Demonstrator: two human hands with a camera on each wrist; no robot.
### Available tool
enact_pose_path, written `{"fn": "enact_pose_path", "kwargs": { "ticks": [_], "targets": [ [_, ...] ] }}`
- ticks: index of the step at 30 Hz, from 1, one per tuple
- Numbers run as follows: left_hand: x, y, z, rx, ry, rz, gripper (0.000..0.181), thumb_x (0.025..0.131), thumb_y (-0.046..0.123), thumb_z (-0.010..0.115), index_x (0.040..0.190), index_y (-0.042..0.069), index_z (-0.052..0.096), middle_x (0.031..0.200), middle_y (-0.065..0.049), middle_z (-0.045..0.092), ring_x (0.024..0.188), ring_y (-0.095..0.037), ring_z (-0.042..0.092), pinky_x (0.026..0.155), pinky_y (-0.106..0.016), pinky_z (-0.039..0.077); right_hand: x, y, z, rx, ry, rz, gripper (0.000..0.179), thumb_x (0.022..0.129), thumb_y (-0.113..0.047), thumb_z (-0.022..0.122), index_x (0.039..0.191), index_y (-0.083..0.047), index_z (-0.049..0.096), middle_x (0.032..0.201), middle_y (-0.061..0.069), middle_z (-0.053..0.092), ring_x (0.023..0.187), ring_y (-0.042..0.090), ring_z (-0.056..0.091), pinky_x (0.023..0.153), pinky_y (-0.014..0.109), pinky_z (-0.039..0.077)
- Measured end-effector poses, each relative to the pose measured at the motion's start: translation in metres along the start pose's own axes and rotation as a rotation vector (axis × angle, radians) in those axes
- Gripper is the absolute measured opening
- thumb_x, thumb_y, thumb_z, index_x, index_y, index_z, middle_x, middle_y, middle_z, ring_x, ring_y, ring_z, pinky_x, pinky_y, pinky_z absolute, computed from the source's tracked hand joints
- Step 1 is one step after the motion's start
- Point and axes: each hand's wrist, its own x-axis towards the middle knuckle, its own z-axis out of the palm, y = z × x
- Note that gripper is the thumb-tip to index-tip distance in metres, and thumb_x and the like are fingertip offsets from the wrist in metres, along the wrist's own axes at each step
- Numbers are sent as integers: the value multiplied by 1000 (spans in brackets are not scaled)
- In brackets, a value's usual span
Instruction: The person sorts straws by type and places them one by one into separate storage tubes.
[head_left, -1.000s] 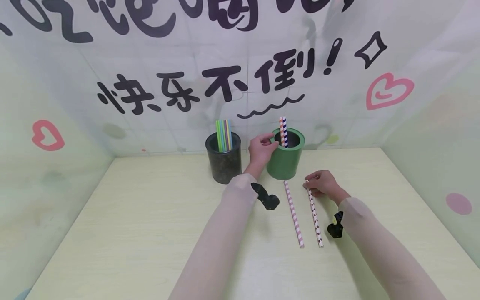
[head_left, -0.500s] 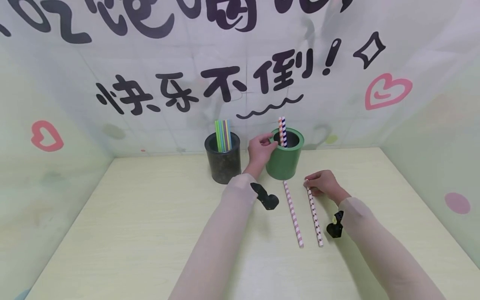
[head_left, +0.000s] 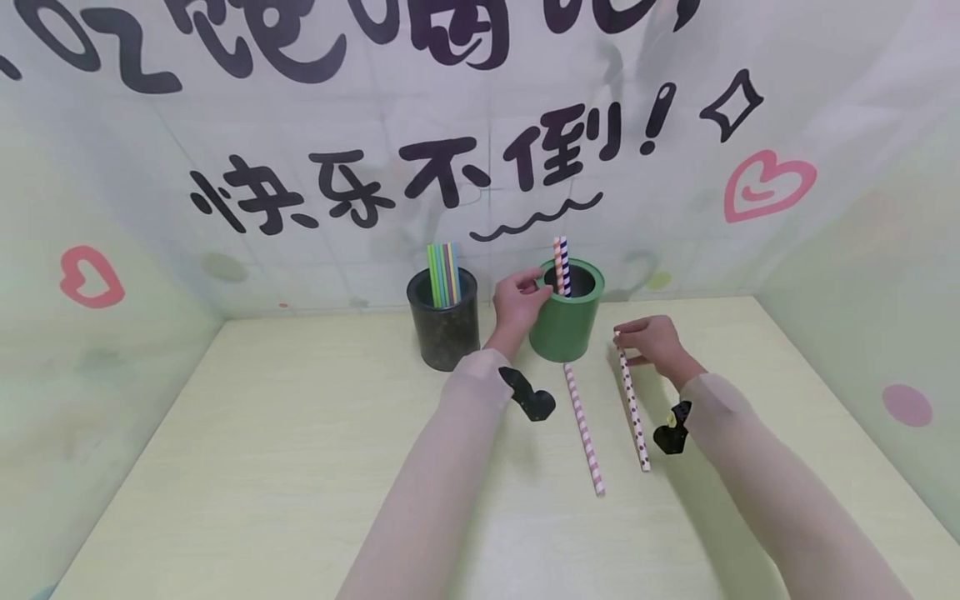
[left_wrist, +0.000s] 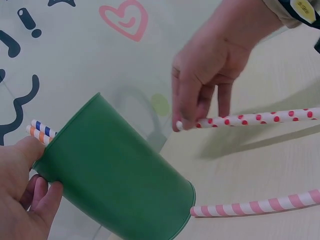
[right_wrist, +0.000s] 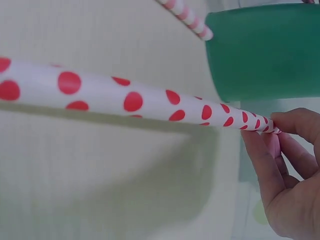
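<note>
My left hand (head_left: 517, 305) grips the rim of a green cup (head_left: 564, 332) at its left side, the thumb over the edge in the left wrist view. Two striped paper straws (head_left: 561, 267), one orange and one dark blue, stand in that cup. With thumb and fingertips, my right hand (head_left: 655, 343) pinches the far end of a white paper straw with red dots (right_wrist: 132, 100). The dotted straw is raised, its shadow falling apart from it on the table. A pink-striped paper straw (head_left: 583, 429) lies on the table, its far end close to the cup's base.
Left of the green cup stands a black cup (head_left: 447, 340) with several coloured straws (head_left: 444, 275) in it. Behind both cups rises a white backdrop (head_left: 315, 275) with printed lettering, and side panels flank the pale table (head_left: 285, 450).
My right hand has moved slightly up and away from me, lifting the dotted straw off the table. The left hand keeps its hold on the green cup.
</note>
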Motion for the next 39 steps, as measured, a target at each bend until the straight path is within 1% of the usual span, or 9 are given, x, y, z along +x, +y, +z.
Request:
{"fn": "enact_pose_path", "kwargs": {
  "ticks": [4, 7, 15, 21, 24, 29, 33, 35, 39],
  "targets": [
    [1, -1, 0, 0, 0, 2, 30, 78, 5, 71, 107, 4, 67, 96, -10, 62, 88, -17, 57, 74, -22, 52, 2, -16, -4, 14, 17, -30, 37, 90, -5, 55, 121, 13, 50, 124, 28, 50, 83, 10, 60, 71, 34, 56],
    [1, -1, 1, -1, -2, 0, 30, 78, 5, 71, 108, 4, 67, 95, -10, 62, 87, -16, 57, 74, -22, 52, 3, -29, -7, 34, 29, -62, 36, 90, -4, 54, 121, 14, 50, 125, 28, 48, 85, 12, 60, 71, 34, 56],
    [2, -2, 1, -1, -5, -4, 31, 78, 5, 71, 108, 5, 67, 95, -9, 61, 85, -15, 56, 74, -23, 52, 7, -71, -16, 30, 85, -131, 36, 88, -4, 56, 120, 11, 52, 121, 26, 52, 84, 12, 59, 70, 34, 56],
    [3, -2, 1, -1, -5, -4, 30, 78, 5, 71, 108, 6, 67, 95, -9, 62, 86, -15, 56, 74, -23, 52, 8, -106, -19, 30, 139, -170, 34, 88, -5, 57, 120, 7, 55, 119, 22, 55, 94, 21, 58, 69, 32, 56],
    [3, -3, 1, -5, -6, -4, 30, 78, 5, 71, 108, 6, 67, 95, -8, 62, 85, -14, 55, 73, -23, 52, 8, -121, -19, 26, 155, -191, 34, 88, -5, 58, 120, 7, 56, 118, 21, 56, 95, 21, 58, 69, 32, 56],
    [3, -3, 1, -13, -10, 0, 30, 78, 5, 71, 108, 5, 67, 94, -8, 62, 83, -13, 55, 73, -23, 52, 7, -145, -19, 20, 174, -206, 34, 87, -5, 59, 119, 5, 57, 117, 19, 57, 95, 19, 58, 70, 31, 56],
    [2, -2, 0, -16, -11, 3, 30, 78, 4, 70, 108, 5, 67, 94, -9, 62, 84, -14, 56, 73, -23, 52, 6, -164, -21, 44, 184, -215, 34, 87, -6, 60, 120, 3, 57, 117, 17, 57, 97, 19, 58, 70, 29, 55],
    [2, -2, 0, -15, -10, 3, 30, 78, 4, 70, 108, 5, 67, 94, -9, 62, 84, -14, 56, 73, -23, 52, 5, -172, -23, 67, 195, -220, 35, 87, -6, 60, 120, 2, 57, 112, 14, 59, 96, 18, 58, 68, 28, 56],
    [2, -2, 0, -8, -9, 0, 31, 78, 5, 70, 108, 5, 67, 94, -9, 61, 84, -14, 55, 73, -22, 52, 3, -188, -27, 144, 243, -225, 34, 85, -5, 62, 119, 0, 59, 96, 5, 60, 90, 14, 58, 64, 26, 55]
  ]
}}
